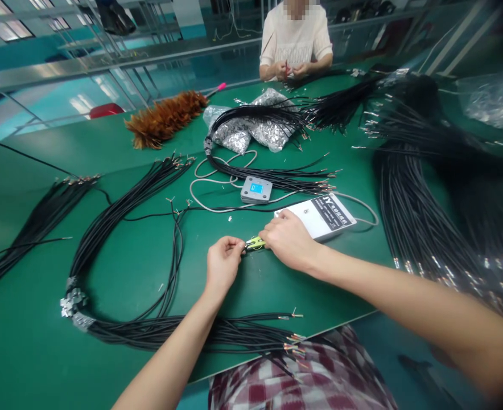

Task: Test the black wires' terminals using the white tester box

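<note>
My left hand (pixel 222 265) and my right hand (pixel 288 239) meet over the green table (pixel 29 341), both pinched on a small yellow-green connector piece (pixel 255 243) between them. A thin black wire (pixel 217 210) runs across the table just beyond them; I cannot tell whether it joins the piece. A looped bundle of black cables (pixel 119 239) with stripped copper ends lies to the left and in front of my hands. Right behind my right hand sits a flat white box (pixel 322 216) with a black label.
A small grey device (pixel 256 189) with a blue screen and grey cord lies beyond. More black cable bundles (pixel 413 228) fill the right side and far left. Foil bags (pixel 272 128), a feather duster (pixel 166 118). Across the table a person (pixel 296 42) handles wires.
</note>
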{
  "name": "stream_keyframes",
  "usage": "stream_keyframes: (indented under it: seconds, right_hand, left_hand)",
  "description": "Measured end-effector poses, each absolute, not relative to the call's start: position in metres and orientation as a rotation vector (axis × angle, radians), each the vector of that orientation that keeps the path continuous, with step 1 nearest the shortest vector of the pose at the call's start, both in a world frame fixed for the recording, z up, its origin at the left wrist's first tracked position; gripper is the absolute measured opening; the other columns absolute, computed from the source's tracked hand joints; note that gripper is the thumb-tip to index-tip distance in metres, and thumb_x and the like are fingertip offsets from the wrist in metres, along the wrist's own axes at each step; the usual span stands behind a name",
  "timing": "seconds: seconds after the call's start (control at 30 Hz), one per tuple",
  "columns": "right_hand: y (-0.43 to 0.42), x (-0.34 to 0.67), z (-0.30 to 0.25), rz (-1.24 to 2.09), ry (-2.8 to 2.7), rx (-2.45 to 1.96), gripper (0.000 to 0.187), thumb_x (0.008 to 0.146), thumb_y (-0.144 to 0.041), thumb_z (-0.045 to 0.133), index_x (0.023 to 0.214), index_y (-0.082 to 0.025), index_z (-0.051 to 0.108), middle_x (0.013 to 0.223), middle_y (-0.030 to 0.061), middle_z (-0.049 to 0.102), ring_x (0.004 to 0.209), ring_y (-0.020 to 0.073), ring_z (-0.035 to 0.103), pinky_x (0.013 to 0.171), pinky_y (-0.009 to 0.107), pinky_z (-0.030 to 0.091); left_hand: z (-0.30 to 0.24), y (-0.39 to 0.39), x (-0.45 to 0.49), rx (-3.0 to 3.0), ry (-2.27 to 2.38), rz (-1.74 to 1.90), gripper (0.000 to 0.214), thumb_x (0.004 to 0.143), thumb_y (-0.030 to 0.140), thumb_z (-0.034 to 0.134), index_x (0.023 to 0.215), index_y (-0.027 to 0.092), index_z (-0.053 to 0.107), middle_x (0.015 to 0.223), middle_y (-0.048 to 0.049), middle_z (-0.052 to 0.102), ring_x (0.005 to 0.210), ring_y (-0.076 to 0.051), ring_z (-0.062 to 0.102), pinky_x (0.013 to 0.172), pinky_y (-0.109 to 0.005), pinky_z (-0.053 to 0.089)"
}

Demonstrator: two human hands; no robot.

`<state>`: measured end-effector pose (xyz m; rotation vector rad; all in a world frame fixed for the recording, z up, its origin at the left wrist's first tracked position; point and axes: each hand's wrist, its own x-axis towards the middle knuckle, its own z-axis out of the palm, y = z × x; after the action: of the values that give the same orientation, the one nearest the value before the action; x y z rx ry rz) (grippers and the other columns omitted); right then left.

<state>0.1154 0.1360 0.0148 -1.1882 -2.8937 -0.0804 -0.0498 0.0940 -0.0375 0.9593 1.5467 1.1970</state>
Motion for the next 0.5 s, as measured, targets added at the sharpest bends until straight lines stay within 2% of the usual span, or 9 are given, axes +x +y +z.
stream_keyframes:
  seconds: [0.27,0.4,0.5]
  right_hand:
    - [0.134,0.117,0.013,-0.071,-2.846,-1.125,0.006,0.087,-0.018,0.064,0.087,-0.014,0.068,0.088,0.0086,0.074,0.086,0.0229,0.062,0.077,0.037,0.028]
    - [0.125,0.146,0.018,-0.028,-2.621,-1.013,0.023,0.089,-0.024,0.065,0.11,-0.016,0.064,0.115,0.0096,0.071,0.104,0.0245,0.061,0.086,0.038,0.031]
    - [0.109,0.185,0.017,0.0,-2.315,-1.096,0.018,0.094,-0.02,0.056,0.11,-0.02,0.064,0.118,0.0054,0.07,0.107,0.0211,0.062,0.089,0.037,0.035]
  left_hand:
    - [-0.037,0.093,-0.049,0.98,1.574,1.192,0.025,0.063,0.036,0.072,0.068,0.014,0.061,0.054,0.0012,0.06,0.042,-0.007,0.047,0.04,-0.017,0.031]
    - [-0.035,0.094,-0.049,0.987,1.571,1.182,0.028,0.061,0.038,0.075,0.067,0.014,0.062,0.053,0.0007,0.06,0.04,-0.007,0.046,0.039,-0.017,0.031]
    - [-0.033,0.095,-0.051,0.989,1.553,1.181,0.029,0.058,0.037,0.077,0.065,0.013,0.063,0.05,0.0008,0.059,0.039,-0.007,0.045,0.038,-0.017,0.03]
